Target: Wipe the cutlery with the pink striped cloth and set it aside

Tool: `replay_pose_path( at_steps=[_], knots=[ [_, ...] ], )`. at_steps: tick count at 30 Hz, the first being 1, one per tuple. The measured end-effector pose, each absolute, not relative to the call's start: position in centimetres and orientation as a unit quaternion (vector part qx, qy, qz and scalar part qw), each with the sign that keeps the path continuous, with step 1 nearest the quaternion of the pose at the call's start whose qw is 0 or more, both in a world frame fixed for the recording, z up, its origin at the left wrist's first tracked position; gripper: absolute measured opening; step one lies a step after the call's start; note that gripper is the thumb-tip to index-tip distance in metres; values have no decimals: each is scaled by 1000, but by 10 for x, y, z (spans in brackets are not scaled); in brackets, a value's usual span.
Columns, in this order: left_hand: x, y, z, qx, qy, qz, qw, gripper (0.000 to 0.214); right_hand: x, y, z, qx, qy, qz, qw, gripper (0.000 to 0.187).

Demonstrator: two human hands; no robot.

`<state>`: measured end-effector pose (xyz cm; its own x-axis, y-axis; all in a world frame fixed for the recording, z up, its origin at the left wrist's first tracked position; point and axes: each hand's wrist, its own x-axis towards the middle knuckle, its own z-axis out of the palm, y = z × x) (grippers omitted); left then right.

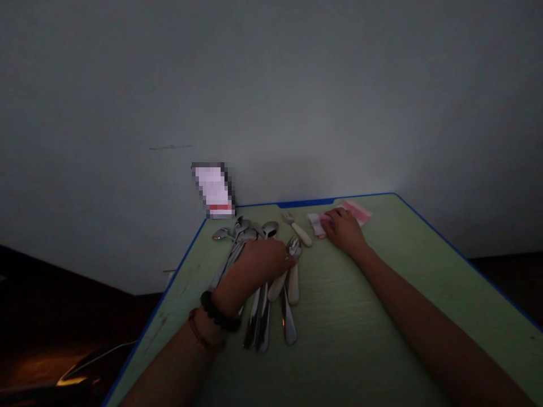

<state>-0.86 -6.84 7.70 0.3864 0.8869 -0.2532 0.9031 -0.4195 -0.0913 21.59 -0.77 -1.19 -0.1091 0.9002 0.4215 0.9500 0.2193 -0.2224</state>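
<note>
My left hand point(263, 261) is over a pile of metal cutlery, its fingers curled together and their tips beside a white-handled fork point(293, 282). What the fingers hold, if anything, is hidden. Under and around it lie several spoons point(270, 228) and long metal handles point(263, 325); a second white handle point(278, 288) is partly covered by the hand. My right hand point(344, 230) rests on a pink and white cloth point(358, 211), fingers bent down onto it. Between the hands a small fork with a cream handle point(301, 233) lies apart from the pile.
The pale green table point(348, 339) has a blue edge point(445, 243) and its far side meets a grey wall point(318, 102). A phone with a blurred screen point(214, 191) leans at the back left corner. A thin cable point(99, 355) runs across the dark area at lower left.
</note>
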Motion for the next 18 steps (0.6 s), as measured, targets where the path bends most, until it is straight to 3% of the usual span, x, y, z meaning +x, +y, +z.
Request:
replay_pose_path(
  at_steps=[12,15,18],
  knots=[
    [-13,-61,73,854,484,-158,109,35,205,-18,-2,-440,-850,45,287,30],
    [-20,-53,78,850,486,-143,143,39,206,-19,1,-426,-833,117,334,30],
    [-28,-46,84,836,503,-108,192,40,213,-14,2,-448,-744,224,442,31]
  ],
)
